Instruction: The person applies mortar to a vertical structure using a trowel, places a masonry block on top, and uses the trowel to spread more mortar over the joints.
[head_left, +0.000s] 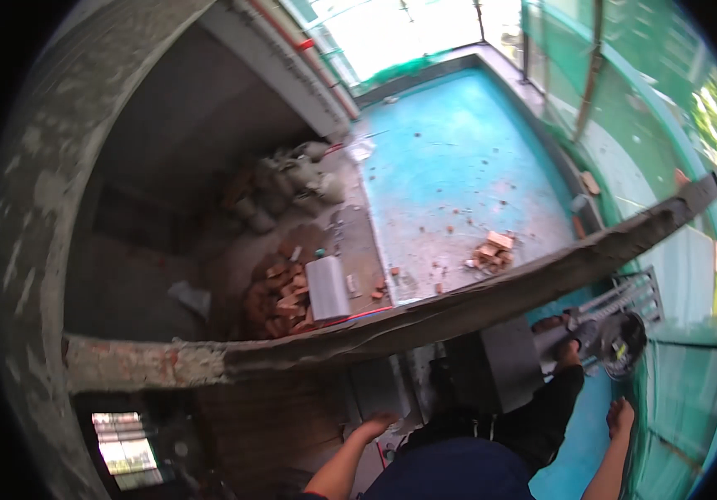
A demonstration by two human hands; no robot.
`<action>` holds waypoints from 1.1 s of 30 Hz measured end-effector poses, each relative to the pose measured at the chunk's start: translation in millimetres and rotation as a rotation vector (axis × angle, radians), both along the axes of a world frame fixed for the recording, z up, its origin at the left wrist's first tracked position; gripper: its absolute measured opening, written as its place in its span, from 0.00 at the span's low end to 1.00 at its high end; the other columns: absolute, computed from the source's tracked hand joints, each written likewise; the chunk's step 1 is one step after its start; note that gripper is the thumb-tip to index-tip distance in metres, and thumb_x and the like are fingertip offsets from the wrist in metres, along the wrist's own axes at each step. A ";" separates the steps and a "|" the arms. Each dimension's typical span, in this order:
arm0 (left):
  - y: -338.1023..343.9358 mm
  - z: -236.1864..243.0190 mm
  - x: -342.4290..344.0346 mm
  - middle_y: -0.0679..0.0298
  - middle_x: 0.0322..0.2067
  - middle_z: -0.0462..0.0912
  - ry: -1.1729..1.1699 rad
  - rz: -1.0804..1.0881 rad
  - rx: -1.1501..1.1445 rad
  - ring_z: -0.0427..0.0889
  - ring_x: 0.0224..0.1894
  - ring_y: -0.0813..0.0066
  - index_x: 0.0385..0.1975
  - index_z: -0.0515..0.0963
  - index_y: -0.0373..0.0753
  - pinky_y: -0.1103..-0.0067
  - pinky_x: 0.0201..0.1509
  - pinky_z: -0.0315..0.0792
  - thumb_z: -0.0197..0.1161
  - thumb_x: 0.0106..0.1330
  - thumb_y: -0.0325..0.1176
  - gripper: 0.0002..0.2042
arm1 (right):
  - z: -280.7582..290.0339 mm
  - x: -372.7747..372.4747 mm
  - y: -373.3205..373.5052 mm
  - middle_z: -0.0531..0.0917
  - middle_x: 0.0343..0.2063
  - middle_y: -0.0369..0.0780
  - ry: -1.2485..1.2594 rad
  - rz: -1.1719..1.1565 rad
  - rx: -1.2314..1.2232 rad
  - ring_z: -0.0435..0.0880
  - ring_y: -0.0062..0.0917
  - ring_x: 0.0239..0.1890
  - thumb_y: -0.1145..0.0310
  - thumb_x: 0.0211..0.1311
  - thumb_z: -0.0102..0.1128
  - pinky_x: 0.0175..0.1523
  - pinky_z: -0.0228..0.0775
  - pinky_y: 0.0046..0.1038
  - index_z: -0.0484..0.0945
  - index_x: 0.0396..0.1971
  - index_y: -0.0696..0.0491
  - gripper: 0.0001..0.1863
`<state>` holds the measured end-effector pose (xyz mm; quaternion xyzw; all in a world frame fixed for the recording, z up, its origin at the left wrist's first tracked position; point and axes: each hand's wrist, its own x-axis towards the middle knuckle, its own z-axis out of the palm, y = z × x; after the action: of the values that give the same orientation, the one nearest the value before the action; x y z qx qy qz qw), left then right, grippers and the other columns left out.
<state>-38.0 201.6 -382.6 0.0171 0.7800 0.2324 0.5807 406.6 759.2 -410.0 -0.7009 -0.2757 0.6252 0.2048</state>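
Low in the view, my left hand [378, 425] is beside my body, over grey boards or blocks; its fingers are blurred. My right hand [621, 414] hangs at the right with fingers curled in, and nothing shows in it. Just beyond it stands a dark round bucket [623, 346] with something light inside. My foot [569, 350] is next to the bucket, near a grey block-like platform [513, 365]. Ahead of me a narrow wall top coated in wet-looking grey mortar [458, 315] crosses the view; neither hand touches it.
Beyond the wall top lie a heap of red bricks [288, 296], a pale board [327, 286], filled sacks [288, 187] and a small brick pile [492, 252] on a blue-coated floor [458, 125]. A metal rack or ladder [625, 300] and green netting [684, 367] line the right.
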 end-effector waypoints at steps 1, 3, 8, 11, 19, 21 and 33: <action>-7.3 2.6 3.9 0.55 0.43 0.82 -0.012 0.024 -0.044 0.77 0.46 0.67 0.45 0.79 0.34 0.72 0.51 0.69 0.56 0.66 0.46 0.20 | -14.0 -4.3 -16.0 0.69 0.17 0.31 0.063 0.010 -0.065 0.61 0.16 0.13 0.59 0.65 0.51 0.17 0.51 0.19 0.69 0.25 0.46 0.10; -19.4 2.1 20.1 0.55 0.42 0.82 -0.033 0.084 -0.074 0.78 0.45 0.66 0.44 0.79 0.34 0.72 0.51 0.69 0.57 0.65 0.46 0.20 | -26.3 -14.0 -46.1 0.68 0.16 0.31 0.091 0.086 -0.150 0.60 0.18 0.12 0.62 0.65 0.50 0.15 0.50 0.20 0.69 0.24 0.46 0.10; -40.9 -13.0 54.2 0.55 0.39 0.83 0.083 0.238 0.010 0.79 0.44 0.67 0.40 0.80 0.34 0.73 0.50 0.69 0.59 0.64 0.50 0.22 | -64.1 15.1 -79.0 0.69 0.15 0.34 0.266 0.225 -0.368 0.66 0.24 0.16 0.65 0.63 0.50 0.17 0.56 0.25 0.69 0.20 0.48 0.11; -64.3 -48.5 66.6 0.56 0.38 0.83 0.035 0.306 0.027 0.79 0.43 0.66 0.40 0.80 0.34 0.71 0.49 0.70 0.59 0.63 0.49 0.21 | -43.3 -0.1 -92.2 0.77 0.23 0.41 -0.059 0.273 -0.268 0.73 0.29 0.21 0.68 0.62 0.52 0.23 0.66 0.28 0.72 0.29 0.53 0.05; -87.2 -80.6 58.8 0.60 0.26 0.84 -0.025 0.298 0.036 0.81 0.34 0.67 0.27 0.84 0.36 0.74 0.42 0.71 0.57 0.62 0.52 0.22 | 78.9 -89.3 -117.3 0.82 0.32 0.41 -0.368 0.496 -0.102 0.78 0.24 0.23 0.65 0.62 0.53 0.25 0.71 0.24 0.75 0.41 0.56 0.12; -96.9 -90.2 45.9 0.60 0.22 0.83 0.013 0.206 0.039 0.81 0.31 0.68 0.19 0.83 0.36 0.73 0.40 0.71 0.57 0.61 0.52 0.23 | 98.1 -102.3 -133.6 0.82 0.32 0.41 -0.393 0.491 -0.077 0.79 0.25 0.24 0.64 0.62 0.53 0.26 0.72 0.24 0.75 0.43 0.57 0.14; -54.2 -160.2 -21.4 0.43 0.37 0.81 0.122 -0.084 -0.060 0.79 0.43 0.43 0.33 0.80 0.32 0.61 0.47 0.71 0.54 0.62 0.46 0.20 | 98.0 -11.8 -246.7 0.81 0.34 0.42 -0.549 0.325 -0.273 0.81 0.28 0.26 0.66 0.61 0.55 0.26 0.74 0.28 0.76 0.42 0.57 0.13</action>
<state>-59.4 147.5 -542.8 0.0465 0.8192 0.1829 0.5415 394.9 512.4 -312.0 -0.8107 -0.3426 0.4689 -0.0749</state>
